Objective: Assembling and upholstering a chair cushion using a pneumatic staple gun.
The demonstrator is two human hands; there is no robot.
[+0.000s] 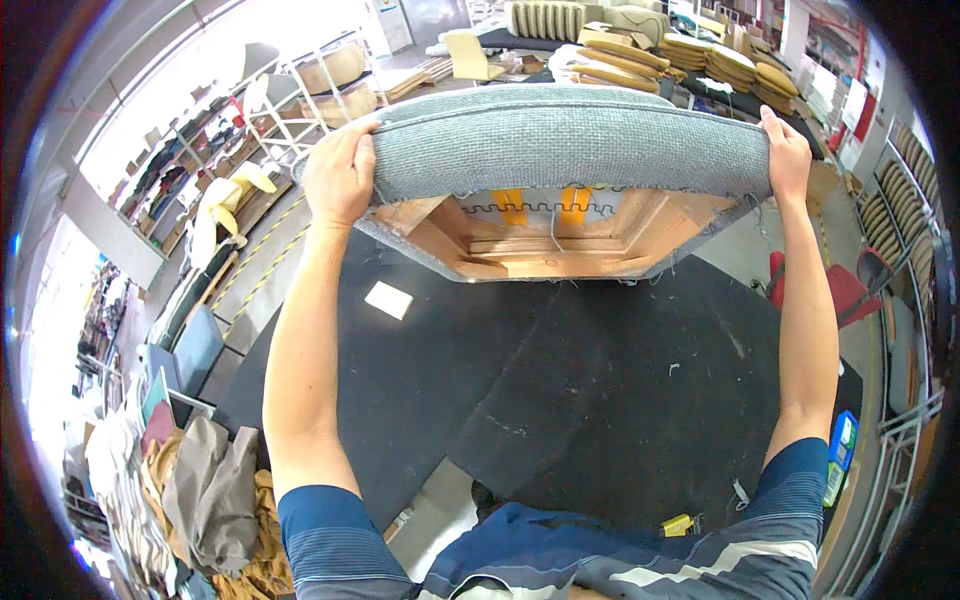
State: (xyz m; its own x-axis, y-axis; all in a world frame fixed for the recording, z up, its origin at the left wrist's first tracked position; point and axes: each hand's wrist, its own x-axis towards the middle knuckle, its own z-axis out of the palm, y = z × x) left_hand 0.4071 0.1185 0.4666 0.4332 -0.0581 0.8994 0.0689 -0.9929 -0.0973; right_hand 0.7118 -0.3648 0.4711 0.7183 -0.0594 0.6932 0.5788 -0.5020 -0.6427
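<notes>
Held up by both my hands is an upholstered chair seat [560, 140], covered in grey-green woven fabric. Its open underside faces me and shows a wooden frame, zigzag metal springs and yellow-orange straps. The left end of the seat is in my left hand [340, 175], whose fingers wrap round its upper corner. My right hand [787, 155] closes on the opposite end at about the same height, fingers partly hidden behind the fabric. Loose threads hang from the fabric's lower edge. The seat is tilted over the far part of a black table [560, 390]; whether it rests there cannot be told.
On the table lie a white card [388, 300], a small yellow object [677, 525] and thread scraps. Piled fabric [210, 490] stands at the left, with a blue chair [198, 350] beyond. A blue-green package [841, 455] sits at the right edge; a red chair [850, 295] is behind.
</notes>
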